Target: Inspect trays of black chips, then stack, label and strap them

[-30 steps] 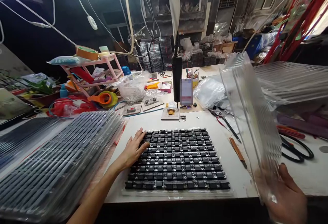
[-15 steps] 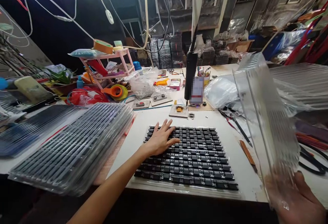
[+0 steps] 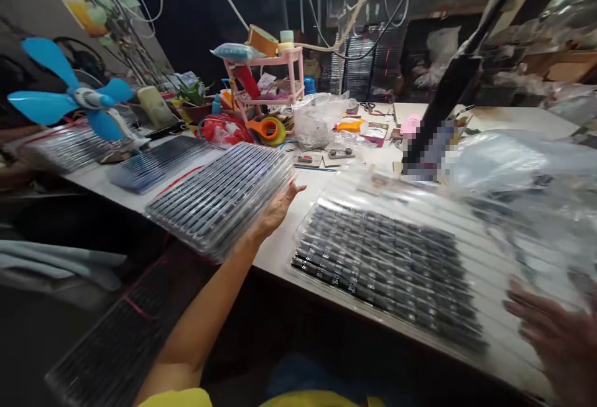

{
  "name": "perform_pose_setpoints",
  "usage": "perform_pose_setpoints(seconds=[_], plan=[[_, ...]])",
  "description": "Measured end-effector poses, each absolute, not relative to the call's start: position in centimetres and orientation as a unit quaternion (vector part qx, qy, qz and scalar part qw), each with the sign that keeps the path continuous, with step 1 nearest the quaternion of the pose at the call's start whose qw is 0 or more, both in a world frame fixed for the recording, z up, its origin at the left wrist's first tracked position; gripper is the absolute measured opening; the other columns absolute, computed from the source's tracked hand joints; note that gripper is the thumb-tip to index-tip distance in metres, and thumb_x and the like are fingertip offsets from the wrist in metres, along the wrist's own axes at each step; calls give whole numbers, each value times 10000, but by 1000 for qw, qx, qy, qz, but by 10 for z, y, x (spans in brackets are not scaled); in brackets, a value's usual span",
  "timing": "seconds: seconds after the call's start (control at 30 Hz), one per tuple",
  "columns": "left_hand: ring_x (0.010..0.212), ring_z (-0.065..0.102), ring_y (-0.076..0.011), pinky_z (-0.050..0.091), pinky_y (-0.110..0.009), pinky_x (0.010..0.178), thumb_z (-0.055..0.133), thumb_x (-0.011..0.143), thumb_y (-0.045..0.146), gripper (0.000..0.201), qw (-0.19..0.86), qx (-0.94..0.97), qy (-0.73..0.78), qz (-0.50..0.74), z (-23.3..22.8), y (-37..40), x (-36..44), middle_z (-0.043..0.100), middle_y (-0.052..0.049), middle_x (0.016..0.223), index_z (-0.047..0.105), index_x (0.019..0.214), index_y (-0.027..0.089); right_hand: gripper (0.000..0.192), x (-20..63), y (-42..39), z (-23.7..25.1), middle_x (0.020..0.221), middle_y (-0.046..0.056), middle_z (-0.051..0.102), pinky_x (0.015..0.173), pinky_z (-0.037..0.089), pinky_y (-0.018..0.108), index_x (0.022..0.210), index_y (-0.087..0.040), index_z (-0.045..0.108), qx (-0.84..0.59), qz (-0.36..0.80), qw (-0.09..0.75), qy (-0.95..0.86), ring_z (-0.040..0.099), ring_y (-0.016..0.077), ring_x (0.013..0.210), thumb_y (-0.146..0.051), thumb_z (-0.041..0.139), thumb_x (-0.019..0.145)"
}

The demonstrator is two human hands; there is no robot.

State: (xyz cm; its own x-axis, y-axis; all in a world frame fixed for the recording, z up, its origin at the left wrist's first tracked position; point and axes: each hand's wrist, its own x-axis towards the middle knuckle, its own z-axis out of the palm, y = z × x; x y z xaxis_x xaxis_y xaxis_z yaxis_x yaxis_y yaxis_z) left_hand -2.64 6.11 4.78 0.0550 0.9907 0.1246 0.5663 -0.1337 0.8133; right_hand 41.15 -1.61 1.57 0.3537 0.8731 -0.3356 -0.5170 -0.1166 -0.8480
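Clear ribbed plastic (image 3: 489,255) now spans the black parts (image 3: 387,270), exposed a moment ago: covered, seating too blurred to judge. Parts sit on the worktop (image 3: 275,256) between the hands. Left hand (image 3: 275,211) shifted beside the tray stack (image 3: 221,192); can't tell its grip. Right hand (image 3: 550,326) blurred, fingers spread.

Black parts (image 3: 382,279): flat rows, four o'clock.
Clear plastic (image 3: 413,230): ribbed, blurred, over those rows.
Tray stack (image 3: 224,192): dark-striped, nine o'clock.
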Motion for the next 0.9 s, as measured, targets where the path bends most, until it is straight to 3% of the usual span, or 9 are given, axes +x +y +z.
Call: perform_pose_setpoints(seconds=[0.1, 0.27, 0.4, 0.47, 0.57, 0.67, 0.8, 0.9], plan=[[1332, 395, -218, 316, -370, 1102, 79, 950, 570, 711, 315, 636, 594, 379, 42, 37, -39, 434, -100, 1442, 425, 1376, 117, 799, 365, -2, 49, 782, 92, 718, 415, 553, 285, 1333, -339, 499, -578, 532, 569, -242, 694, 304, 626, -196, 701, 574], [1337, 388, -210, 279, -359, 1129, 288, 939, 562, 617, 324, 642, 595, 360, 33, 12, -30, 437, -69, 1443, 455, 1363, 147, 822, 336, 4, 74, 883, 96, 720, 537, 581, 309, 1362, -289, 468, -643, 540, 467, -276, 702, 301, 739, -250, 694, 572], [1398, 270, -216, 214, -398, 1156, 357, 923, 550, 594, 314, 656, 607, 320, 21, 5, -18, 376, -30, 1483, 403, 1405, 207, 878, 364, -2, 65, 984, 90, 700, 662, 585, 336, 1413, -310, 383, -633, 539, 429, -353, 681, 287, 870, -461, 732, 622], [1420, 206, -219, 161, -418, 1169, 354, 925, 538, 590, 300, 660, 617, 306, 15, 6, -15, 369, -29, 1487, 393, 1412, 207, 870, 377, -4, 56, 963, 82, 691, 658, 569, 314, 1421, -294, 370, -641, 515, 410, -395, 667, 252, 819, -560, 700, 661], [1425, 185, -231, 121, -450, 1173, 326, 927, 527, 603, 287, 670, 620, 291, 9, 9, -13, 385, -57, 1478, 400, 1407, 170, 830, 385, 0, 40, 823, 57, 643, 549, 515, 276, 1369, -186, 446, -671, 426, 395, -461, 589, 181, 630, -621, 642, 689], [1424, 189, -234, 110, -468, 1171, 301, 918, 539, 640, 274, 670, 630, 281, 5, 13, -13, 349, -70, 1496, 357, 1428, 155, 701, 390, 13, 21, 856, 69, 602, 526, 502, 298, 1244, -134, 549, -681, 342, 378, -525, 578, 175, 617, -621, 559, 741], [1419, 204, -217, 113, -466, 1171, 300, 906, 563, 660, 241, 683, 635, 267, -4, 19, -16, 318, -47, 1510, 302, 1454, 194, 437, 392, 28, 2, 1044, 107, 614, 832, 510, 401, 1203, -187, 593, -635, 176, 356, -663, 602, 228, 922, -438, 431, 883], [1413, 220, -220, 151, -485, 1161, 279, 924, 536, 624, 190, 712, 630, 244, -17, 20, -18, 355, -54, 1490, 322, 1445, 195, 388, 384, 29, -2, 1115, 114, 616, 939, 443, 449, 1251, -168, 569, -625, 21, 254, -738, 559, 235, 992, -242, 365, 928]])
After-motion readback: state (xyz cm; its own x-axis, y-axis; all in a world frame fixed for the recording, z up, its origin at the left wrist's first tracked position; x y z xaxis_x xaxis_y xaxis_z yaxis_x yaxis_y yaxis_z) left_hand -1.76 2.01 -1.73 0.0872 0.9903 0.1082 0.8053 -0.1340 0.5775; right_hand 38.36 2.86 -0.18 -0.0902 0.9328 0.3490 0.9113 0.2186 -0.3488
